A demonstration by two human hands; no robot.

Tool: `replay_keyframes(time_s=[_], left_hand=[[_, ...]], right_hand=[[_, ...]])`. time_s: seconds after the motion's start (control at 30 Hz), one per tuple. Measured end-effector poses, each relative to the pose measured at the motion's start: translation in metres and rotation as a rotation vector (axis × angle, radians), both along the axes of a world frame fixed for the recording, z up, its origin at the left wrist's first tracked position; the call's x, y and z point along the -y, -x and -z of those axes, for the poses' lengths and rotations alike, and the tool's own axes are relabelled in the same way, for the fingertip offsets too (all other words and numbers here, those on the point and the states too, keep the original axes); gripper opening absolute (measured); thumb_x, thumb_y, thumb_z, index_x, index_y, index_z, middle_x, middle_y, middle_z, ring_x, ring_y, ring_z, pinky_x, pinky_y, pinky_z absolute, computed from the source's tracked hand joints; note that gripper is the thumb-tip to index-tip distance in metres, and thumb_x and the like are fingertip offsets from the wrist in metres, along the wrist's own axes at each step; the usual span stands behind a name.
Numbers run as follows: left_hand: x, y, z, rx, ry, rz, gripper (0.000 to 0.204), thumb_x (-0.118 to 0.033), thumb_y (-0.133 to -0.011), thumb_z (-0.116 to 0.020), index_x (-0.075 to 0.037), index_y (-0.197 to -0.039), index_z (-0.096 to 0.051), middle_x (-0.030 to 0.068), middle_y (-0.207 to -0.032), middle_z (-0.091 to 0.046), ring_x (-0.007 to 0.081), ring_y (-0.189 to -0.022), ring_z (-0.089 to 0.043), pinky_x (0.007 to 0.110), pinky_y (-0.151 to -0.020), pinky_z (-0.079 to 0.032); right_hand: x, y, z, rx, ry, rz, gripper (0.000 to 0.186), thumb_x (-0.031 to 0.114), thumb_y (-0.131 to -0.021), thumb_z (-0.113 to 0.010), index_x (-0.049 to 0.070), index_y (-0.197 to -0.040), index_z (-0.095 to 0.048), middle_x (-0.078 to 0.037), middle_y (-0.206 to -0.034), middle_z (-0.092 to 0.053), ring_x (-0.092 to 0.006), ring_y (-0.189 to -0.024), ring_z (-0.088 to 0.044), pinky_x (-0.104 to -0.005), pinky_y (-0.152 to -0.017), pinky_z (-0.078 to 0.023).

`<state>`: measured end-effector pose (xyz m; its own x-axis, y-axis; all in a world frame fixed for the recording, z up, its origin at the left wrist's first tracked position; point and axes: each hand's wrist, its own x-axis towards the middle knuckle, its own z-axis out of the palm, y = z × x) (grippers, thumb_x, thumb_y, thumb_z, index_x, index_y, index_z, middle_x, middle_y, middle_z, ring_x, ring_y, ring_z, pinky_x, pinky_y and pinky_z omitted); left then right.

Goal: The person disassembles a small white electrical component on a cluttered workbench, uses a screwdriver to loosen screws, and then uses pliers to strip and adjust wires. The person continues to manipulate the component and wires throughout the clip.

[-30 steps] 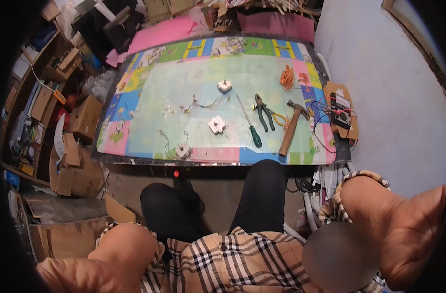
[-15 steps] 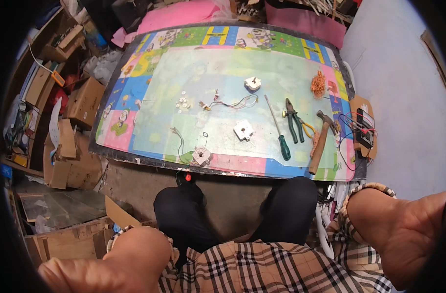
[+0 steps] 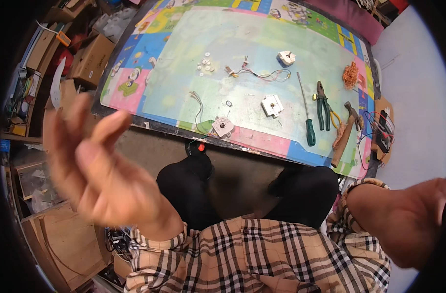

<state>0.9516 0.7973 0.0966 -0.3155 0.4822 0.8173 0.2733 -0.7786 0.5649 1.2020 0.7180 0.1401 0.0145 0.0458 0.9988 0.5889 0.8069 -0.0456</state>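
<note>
My left hand (image 3: 98, 168) is raised in the air left of the table's near edge, slightly blurred, fingers apart and holding nothing. At the far right my right hand (image 3: 418, 215) reaches the dark rim of the picture, its fingers mostly cut off. On the table lie three small white motors: one at the near edge (image 3: 223, 126) with wires, one in the middle (image 3: 272, 106), one farther back (image 3: 286, 58). Right of them are a green-handled screwdriver (image 3: 309, 128), pliers (image 3: 323, 108) and a wooden-handled hammer (image 3: 343, 141). A wire harness (image 3: 262, 74) and several small white gears (image 3: 206, 63) lie farther left.
A bundle of copper wire (image 3: 350, 75) sits toward the table's right side. Beyond the hammer is a multimeter (image 3: 385, 134) with red and black leads, on cardboard. Cardboard boxes (image 3: 91, 58) and shelves stand at left; a pale wall (image 3: 413, 93) bounds the right.
My left hand has risen from the lower left, its fingers coming into view. The view has tilted, so the table appears higher and farther right. The table's things stay put.
</note>
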Motion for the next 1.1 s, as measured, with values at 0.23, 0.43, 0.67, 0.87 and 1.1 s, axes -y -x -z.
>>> replay_keyframes(time_s=[0.23,0.43,0.67,0.87,1.1], left_hand=[[-0.060,0.070,0.129,0.155,0.623,-0.122,0.027,0.001,-0.093,-0.043,0.006,-0.117,-0.055,0.0176,-0.107,-0.062,0.0182,-0.076,-0.064,0.028,-0.067,-0.054],[-0.045,0.095,0.222,0.549,1.016,-0.167,0.014,-0.001,-0.088,-0.050,0.004,-0.100,-0.055,0.0138,-0.087,-0.061,0.0176,-0.064,-0.061,0.027,-0.052,-0.053],[0.016,0.055,0.359,0.443,1.706,-0.068,0.010,-0.013,-0.087,-0.046,-0.006,-0.084,-0.052,0.0065,-0.065,-0.054,0.0173,-0.049,-0.053,0.029,-0.040,-0.044],[0.010,0.024,0.433,0.575,1.890,0.091,0.033,-0.027,-0.091,-0.053,-0.006,-0.117,-0.052,0.0130,-0.107,-0.058,0.0219,-0.080,-0.060,0.038,-0.068,-0.053],[-0.035,0.004,0.463,1.024,1.722,0.222,0.020,-0.025,-0.092,-0.053,-0.014,-0.109,-0.053,0.0009,-0.094,-0.064,0.0154,-0.080,-0.063,0.035,-0.061,-0.053]], right_hand=[[-0.057,-0.012,0.120,-0.233,0.978,0.116,0.020,-0.001,-0.085,-0.060,-0.002,-0.105,-0.062,-0.006,-0.084,-0.061,-0.0112,-0.073,-0.061,-0.0225,-0.063,-0.048],[-0.050,0.002,0.243,0.501,1.620,0.030,0.018,0.011,-0.079,-0.064,0.004,-0.096,-0.065,-0.017,-0.088,-0.061,-0.0370,-0.083,-0.059,-0.0415,-0.074,-0.048],[-0.051,0.035,0.236,0.655,1.747,-0.137,0.024,0.015,-0.081,-0.065,0.004,-0.103,-0.062,-0.018,-0.093,-0.058,-0.0381,-0.089,-0.057,-0.0428,-0.078,-0.047],[-0.041,0.051,0.239,0.754,1.771,-0.171,0.031,0.013,-0.080,-0.064,0.003,-0.109,-0.058,-0.020,-0.099,-0.057,-0.0399,-0.087,-0.059,-0.0451,-0.076,-0.049],[-0.034,0.051,0.247,0.843,1.803,-0.158,0.032,0.011,-0.080,-0.065,0.002,-0.109,-0.056,-0.020,-0.101,-0.056,-0.0387,-0.087,-0.060,-0.0446,-0.075,-0.050]])
